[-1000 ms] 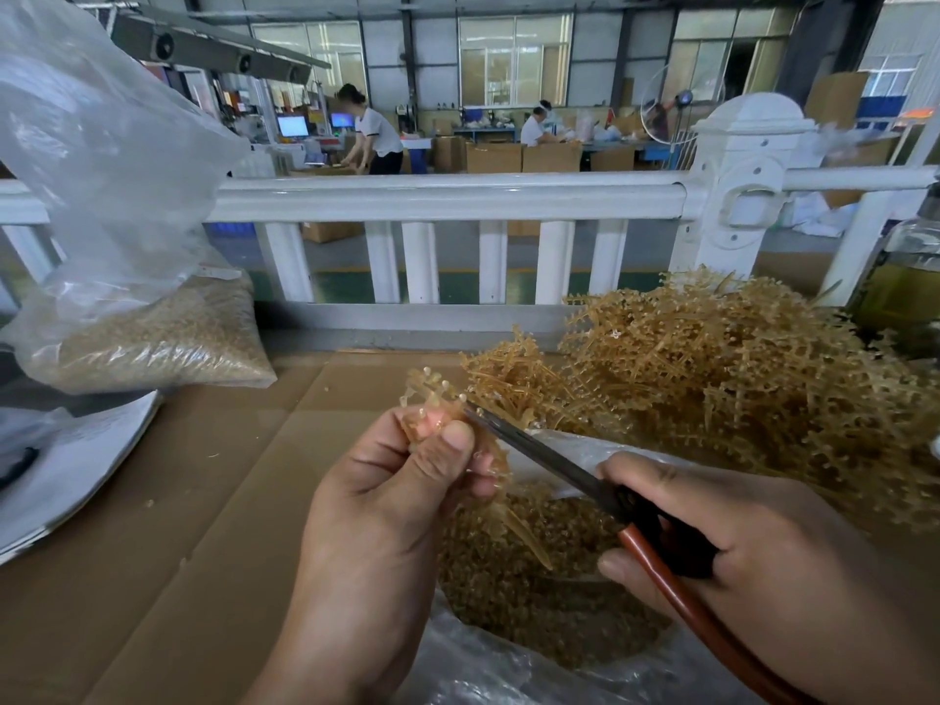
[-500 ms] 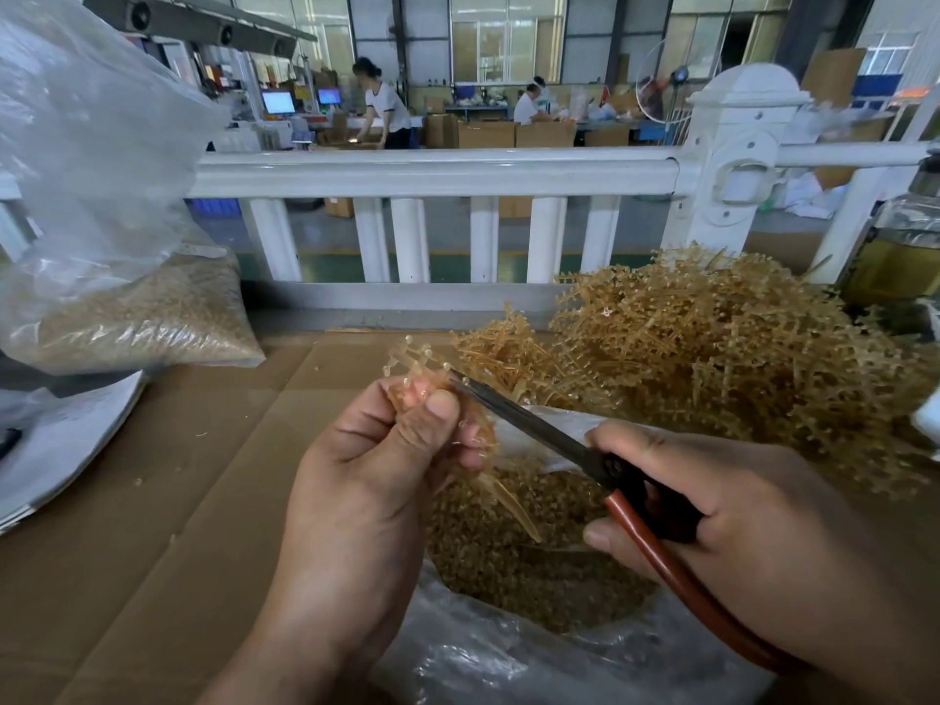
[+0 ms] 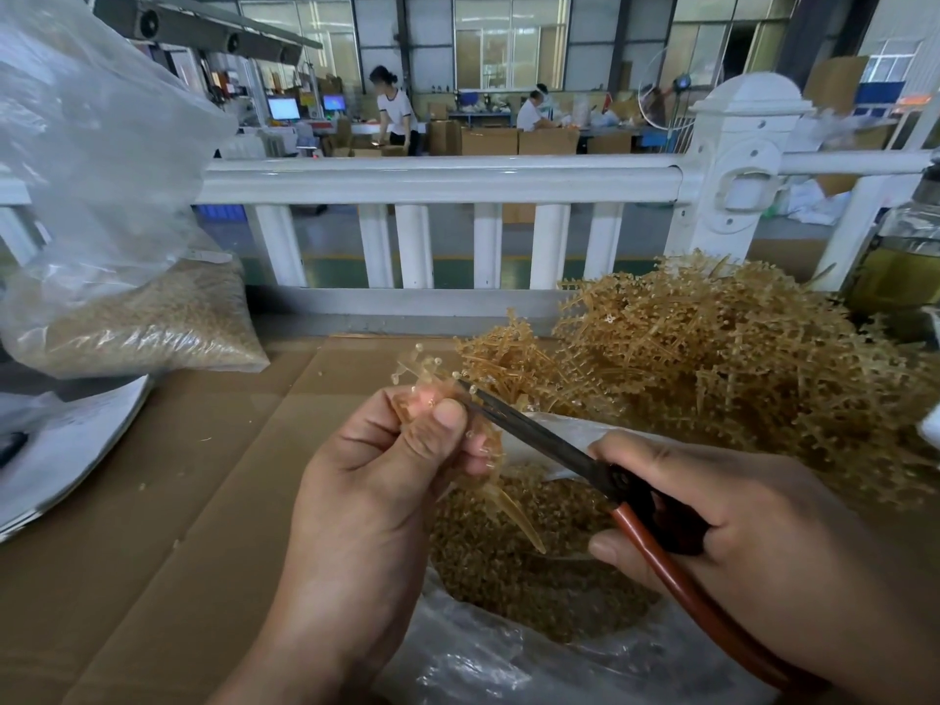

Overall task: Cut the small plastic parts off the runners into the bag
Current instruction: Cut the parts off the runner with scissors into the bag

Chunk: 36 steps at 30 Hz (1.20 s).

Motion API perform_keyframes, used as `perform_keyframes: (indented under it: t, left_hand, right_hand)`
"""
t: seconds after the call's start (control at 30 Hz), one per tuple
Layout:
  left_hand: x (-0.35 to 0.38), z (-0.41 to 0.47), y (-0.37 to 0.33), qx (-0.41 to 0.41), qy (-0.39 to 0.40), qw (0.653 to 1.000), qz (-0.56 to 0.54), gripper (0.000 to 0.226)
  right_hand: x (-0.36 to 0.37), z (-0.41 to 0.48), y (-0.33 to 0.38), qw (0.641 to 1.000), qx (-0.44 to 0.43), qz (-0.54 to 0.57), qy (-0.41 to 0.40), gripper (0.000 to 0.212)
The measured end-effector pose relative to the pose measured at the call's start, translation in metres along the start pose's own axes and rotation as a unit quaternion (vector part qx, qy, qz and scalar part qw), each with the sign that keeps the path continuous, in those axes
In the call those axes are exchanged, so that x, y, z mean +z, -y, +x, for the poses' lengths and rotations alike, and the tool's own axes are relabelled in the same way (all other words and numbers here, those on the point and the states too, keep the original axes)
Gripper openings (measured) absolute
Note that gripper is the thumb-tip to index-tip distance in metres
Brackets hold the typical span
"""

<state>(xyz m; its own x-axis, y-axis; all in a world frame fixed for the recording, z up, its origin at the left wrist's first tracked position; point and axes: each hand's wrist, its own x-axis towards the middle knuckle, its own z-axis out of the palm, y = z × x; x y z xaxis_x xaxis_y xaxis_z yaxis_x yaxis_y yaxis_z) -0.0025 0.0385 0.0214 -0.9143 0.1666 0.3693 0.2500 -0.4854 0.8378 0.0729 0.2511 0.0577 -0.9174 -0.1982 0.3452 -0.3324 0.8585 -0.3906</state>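
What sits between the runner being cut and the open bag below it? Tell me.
Nothing visible does. The left hand holds the runner over the open mouth of the bag, and the scissors in the right hand meet it from the side.

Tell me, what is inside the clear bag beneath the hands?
The bag holds a heap of small amber parts. The left hand, the runner it pinches and the scissors cover some of the heap; its depth cannot be seen.
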Motion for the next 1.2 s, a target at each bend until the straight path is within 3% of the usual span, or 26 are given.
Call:
perform_keyframes:
  t: [1.2]
  left_hand:
    - [-0.0008,0.0006,0.0016,0.009,-0.002,1.0,0.001,0.011]
  right_hand:
    - [0.001,0.0016,0.0062,0.999,0.019,0.012,-0.023,0.054]
